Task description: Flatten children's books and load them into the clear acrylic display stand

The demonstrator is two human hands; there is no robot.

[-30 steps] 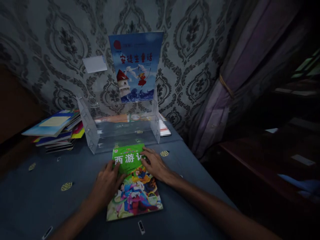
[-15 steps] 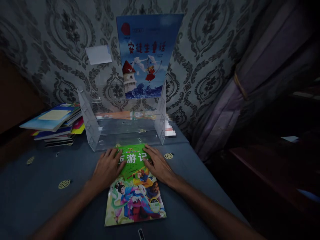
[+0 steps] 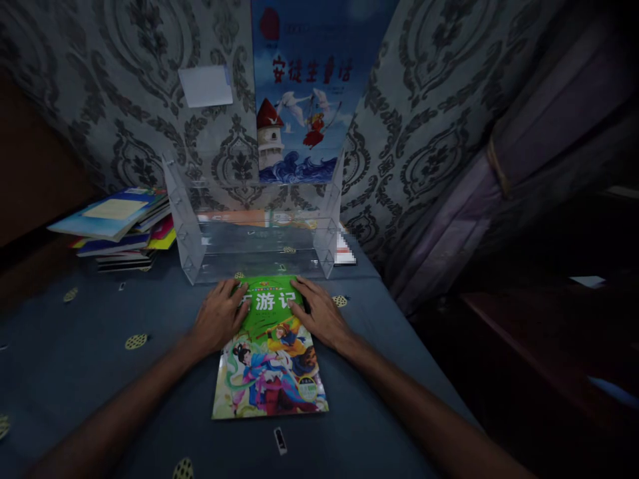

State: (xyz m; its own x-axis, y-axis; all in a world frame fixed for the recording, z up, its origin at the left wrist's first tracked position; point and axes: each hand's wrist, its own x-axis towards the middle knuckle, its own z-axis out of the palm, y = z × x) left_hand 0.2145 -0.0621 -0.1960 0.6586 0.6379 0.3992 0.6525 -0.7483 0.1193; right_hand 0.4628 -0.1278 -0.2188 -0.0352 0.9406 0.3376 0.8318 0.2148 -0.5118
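Note:
A picture book (image 3: 272, 359) with a green top and colourful cartoon figures lies flat on the cloth-covered table. My left hand (image 3: 219, 316) rests over its upper left edge, fingers stretched forward and thumb on the cover, hiding part of the title. Opposite it, my right hand (image 3: 322, 313) lies along the upper right edge, with its fingers extended and its thumb on the cover too. Just beyond the book's top edge stands a clear plastic stepped rack (image 3: 190, 246). A blue storybook (image 3: 299, 100) stands upright at the back of the rack.
A pile of books (image 3: 120, 223) sits left of the rack. Behind is a patterned wall (image 3: 144, 46) and a white card (image 3: 207, 86). A tied curtain (image 3: 459, 199) hangs at the right, past the edge of the blue tablecloth (image 3: 164, 426).
The view has tilted slightly down and shifted, so the rack and blue storybook appear higher and further right. Both hands stay on the green book, with little visible movement.

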